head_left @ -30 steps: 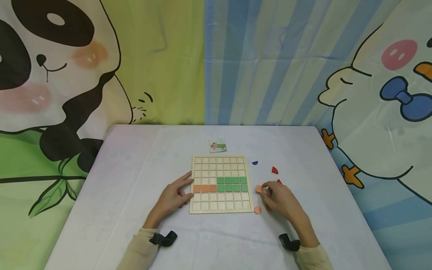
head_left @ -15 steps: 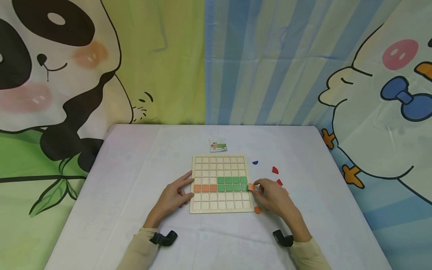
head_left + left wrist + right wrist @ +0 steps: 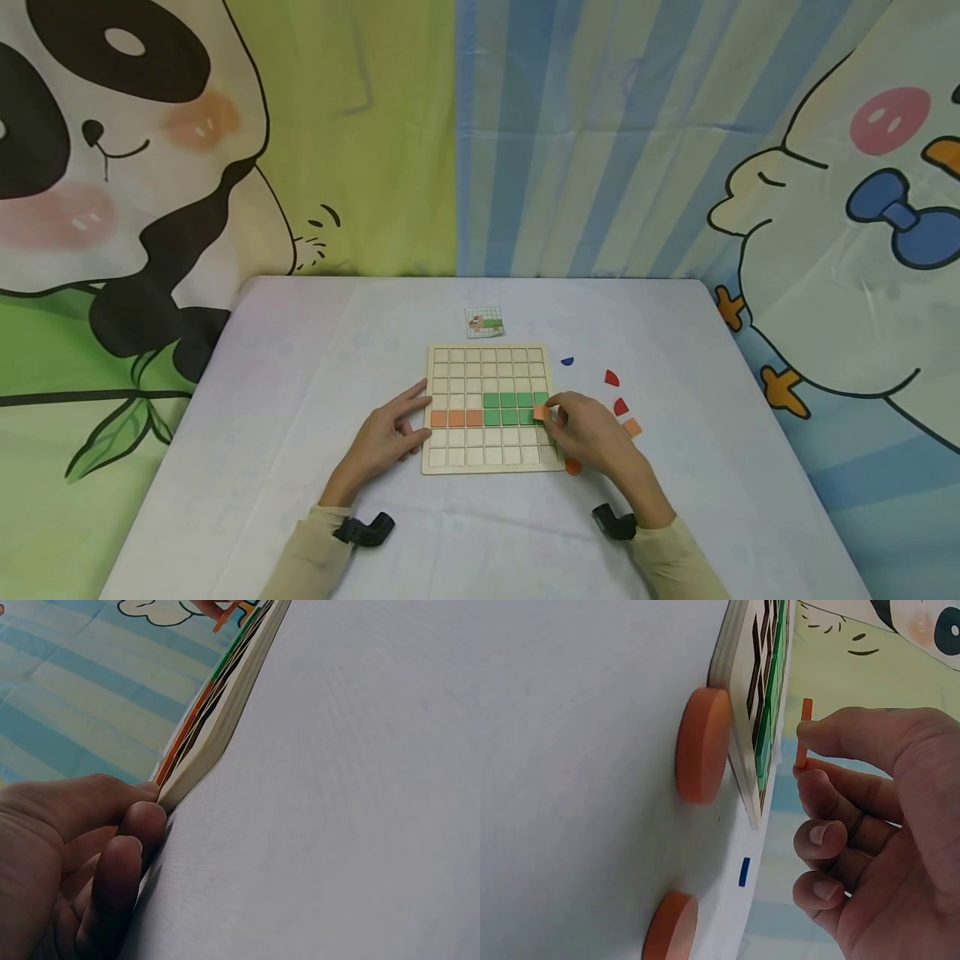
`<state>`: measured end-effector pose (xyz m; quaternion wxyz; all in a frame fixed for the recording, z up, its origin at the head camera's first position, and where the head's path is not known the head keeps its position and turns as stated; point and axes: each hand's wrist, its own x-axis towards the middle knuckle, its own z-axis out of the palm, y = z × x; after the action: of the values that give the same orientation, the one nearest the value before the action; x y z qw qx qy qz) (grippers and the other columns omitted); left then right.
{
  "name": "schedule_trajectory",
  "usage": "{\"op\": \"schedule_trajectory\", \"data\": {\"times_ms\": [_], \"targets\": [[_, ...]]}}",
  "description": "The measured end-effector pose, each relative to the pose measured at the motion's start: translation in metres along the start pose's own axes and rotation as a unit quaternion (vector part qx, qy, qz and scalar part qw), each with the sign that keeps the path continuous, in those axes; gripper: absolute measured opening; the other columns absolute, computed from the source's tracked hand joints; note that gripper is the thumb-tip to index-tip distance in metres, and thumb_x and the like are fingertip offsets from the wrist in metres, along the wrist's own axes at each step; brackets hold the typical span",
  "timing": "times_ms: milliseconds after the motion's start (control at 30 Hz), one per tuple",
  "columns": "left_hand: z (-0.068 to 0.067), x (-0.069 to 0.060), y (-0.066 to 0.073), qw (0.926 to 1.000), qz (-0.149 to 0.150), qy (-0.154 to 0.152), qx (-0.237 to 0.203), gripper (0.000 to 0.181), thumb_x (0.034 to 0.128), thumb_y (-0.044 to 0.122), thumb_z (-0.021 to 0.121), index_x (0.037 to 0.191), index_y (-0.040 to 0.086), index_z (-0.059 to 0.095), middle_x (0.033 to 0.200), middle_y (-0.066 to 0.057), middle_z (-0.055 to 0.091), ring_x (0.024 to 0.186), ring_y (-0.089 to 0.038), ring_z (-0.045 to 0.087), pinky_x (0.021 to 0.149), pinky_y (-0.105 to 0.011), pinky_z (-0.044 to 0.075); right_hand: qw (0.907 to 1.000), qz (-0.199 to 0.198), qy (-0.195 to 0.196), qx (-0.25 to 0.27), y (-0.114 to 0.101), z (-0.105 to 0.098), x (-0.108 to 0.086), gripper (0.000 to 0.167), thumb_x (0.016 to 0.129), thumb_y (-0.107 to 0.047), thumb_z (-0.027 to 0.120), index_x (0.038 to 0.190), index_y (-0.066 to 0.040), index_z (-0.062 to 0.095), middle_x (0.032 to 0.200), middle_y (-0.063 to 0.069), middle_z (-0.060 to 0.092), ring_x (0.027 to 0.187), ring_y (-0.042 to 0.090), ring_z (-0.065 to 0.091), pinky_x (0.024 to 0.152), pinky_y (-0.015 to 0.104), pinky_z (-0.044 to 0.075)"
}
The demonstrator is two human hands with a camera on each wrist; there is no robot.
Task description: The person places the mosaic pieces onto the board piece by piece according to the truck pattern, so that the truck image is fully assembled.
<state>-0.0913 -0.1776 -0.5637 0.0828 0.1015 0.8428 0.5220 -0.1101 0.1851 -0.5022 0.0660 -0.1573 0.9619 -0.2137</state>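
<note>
Pinching small orange square tile between fingers of right hand, above green square tiles, lower right of frame's centre. Touching left edge of pale wooden grid board with loosely spread fingers of left hand, lower left of centre.

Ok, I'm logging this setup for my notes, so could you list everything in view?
Board: one, pale, on the table
Green squares: at least seven, green, on the board
Orange squares: three, orange, board's left side
Held tile: one, orange, above the board's right side
Loose square: one, orange, right of the board
Rounded pieces: two, orange, right wrist view, one cut off
Red pieces: two, red, right of the board
Blue piece: one, blue, right of the board
Card: one, multicoloured, beyond the board
Tabletop: one, white, below these
Backdrop: one, multicoloured, behind the table
Wrist devices: two, black, at the wrists
Sleeves: two, beige, forearms
Left hand: one, touching the board's left edge
Right hand: one, pinching the tile
</note>
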Motion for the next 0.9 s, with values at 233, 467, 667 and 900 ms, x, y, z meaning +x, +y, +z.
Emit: {"op": "schedule_trajectory", "data": {"times_ms": [233,467,667,900], "targets": [[0.0,0.001,0.0,1.0,-0.001,-0.001,-0.002,0.062,0.0946,0.012,0.079,0.152,0.008,0.058,0.173,0.003,0.039,0.054,-0.009,0.062,0.05,-0.027,0.053,0.9988,-0.048,0.005,-0.005,-0.008,0.005,0.009,0.018,0.098,-0.025,0.077,0.109,-0.011,0.074,0.076,-0.008,0.053,0.068,0.009,0.047,0.061,0.021,0.04],[0.001,0.001,-0.001,1.0,-0.005,0.001,-0.002,0.062,0.0939,0.011,0.08,0.152,0.008,0.058,0.172,0.003,0.039,0.054,-0.009,0.062,0.05,-0.027,0.053,0.9982,-0.061,-0.001,0.003,-0.017,0.008,0.017,0.02,0.097,-0.025,0.078,0.111,-0.012,0.074,0.073,-0.007,0.05,0.066,0.008,0.046,0.059,0.021,0.038],[0.001,0.0,-0.001,1.0,-0.003,0.001,-0.004,0.062,0.0938,0.011,0.08,0.152,0.008,0.058,0.173,0.002,0.039,0.054,-0.009,0.062,0.05,-0.027,0.053,0.9965,-0.083,-0.005,-0.009,-0.023,0.011,0.021,0.02,0.098,-0.023,0.076,0.114,-0.012,0.074,0.075,-0.009,0.052,0.068,0.007,0.046,0.059,0.02,0.039],[0.001,0.0,-0.001,1.0,-0.002,0.003,-0.003,0.062,0.0936,0.011,0.08,0.151,0.008,0.059,0.172,0.003,0.039,0.054,-0.009,0.062,0.05,-0.026,0.053,0.9949,-0.099,0.003,-0.015,-0.032,0.013,0.025,0.017,0.098,-0.023,0.076,0.111,-0.013,0.075,0.074,-0.01,0.052,0.067,0.006,0.047,0.06,0.02,0.041]]}}
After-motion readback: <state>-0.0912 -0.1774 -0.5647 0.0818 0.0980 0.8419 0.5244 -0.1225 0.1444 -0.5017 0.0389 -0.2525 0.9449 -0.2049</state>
